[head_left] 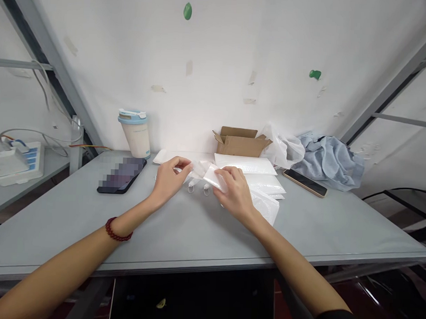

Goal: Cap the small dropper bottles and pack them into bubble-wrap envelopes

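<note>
My right hand (235,191) is closed around a small white bubble mailer (214,177), which is tilted up above the table. Between thumb and forefinger, my left hand (170,177) pinches a thin translucent film (200,168) that reaches across to the mailer. Whether the film is part of the mailer, I cannot tell. Just below, small white items with loops (191,187) lie on the table, partly hidden by the hands. More white bubble mailers (264,184) are piled beside and behind my right hand.
Behind the mailers stands an open cardboard box (243,146), with a white plastic bag (284,151) and a blue-grey cloth (328,157) to its right. Phones lie at left (122,175) and right (305,182). A lidded cup (136,135) stands back left on the grey table (181,243).
</note>
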Available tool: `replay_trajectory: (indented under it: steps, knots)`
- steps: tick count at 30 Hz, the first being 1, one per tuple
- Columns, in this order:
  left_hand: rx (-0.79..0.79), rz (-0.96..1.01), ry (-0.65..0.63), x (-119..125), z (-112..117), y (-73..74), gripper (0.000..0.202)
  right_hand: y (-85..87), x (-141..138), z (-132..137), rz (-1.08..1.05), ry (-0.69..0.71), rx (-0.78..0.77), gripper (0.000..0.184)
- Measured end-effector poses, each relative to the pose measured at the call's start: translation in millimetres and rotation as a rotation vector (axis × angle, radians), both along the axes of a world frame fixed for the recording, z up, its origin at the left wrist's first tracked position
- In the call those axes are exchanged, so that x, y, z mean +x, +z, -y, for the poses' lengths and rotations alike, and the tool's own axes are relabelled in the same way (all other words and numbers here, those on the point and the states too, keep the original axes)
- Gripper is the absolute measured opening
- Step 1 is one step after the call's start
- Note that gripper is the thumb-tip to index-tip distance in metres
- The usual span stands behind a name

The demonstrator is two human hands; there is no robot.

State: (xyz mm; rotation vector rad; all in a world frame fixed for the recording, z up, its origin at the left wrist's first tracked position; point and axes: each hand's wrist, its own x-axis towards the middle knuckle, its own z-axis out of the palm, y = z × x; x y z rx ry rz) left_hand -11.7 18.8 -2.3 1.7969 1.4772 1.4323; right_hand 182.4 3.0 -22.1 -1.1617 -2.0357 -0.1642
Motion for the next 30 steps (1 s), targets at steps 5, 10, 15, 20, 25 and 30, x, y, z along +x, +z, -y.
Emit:
replay_trajectory:
  steps: [5, 10, 15, 20, 25, 30]
  knots:
    - [-0.021, -0.038, 0.027, -3, -2, 3.7, 0.027, 0.0, -1, 0, 0.041, 0.036, 0.011, 0.032]
    - [-0.247, 0.118, -0.018, -6, -4, 5.1, 0.024, -0.3, -2, 2, 0.057, 0.061, 0.031, 0.031]
    - [-0.144, -0.028, -0.119, -2, -2, 2.6, 0.026, -0.7, -2, 1, 0.057, 0.050, 0.037, 0.031]
    - [-0.121, -0.124, -0.112, -3, -4, 3.1, 0.028, 0.2, -2, 2, 0.056, 0.060, 0.037, 0.032]
    - [-0.102, -0.166, -0.159, -6, 3, 13.3, 0.034, 4.3, -2, 5, 0.038, 0.054, 0.045, 0.031]
    - [-0.105, -0.301, -0.154, -5, 5, 12.8, 0.025, 1.7, -3, 4, 0.051, 0.060, 0.061, 0.033]
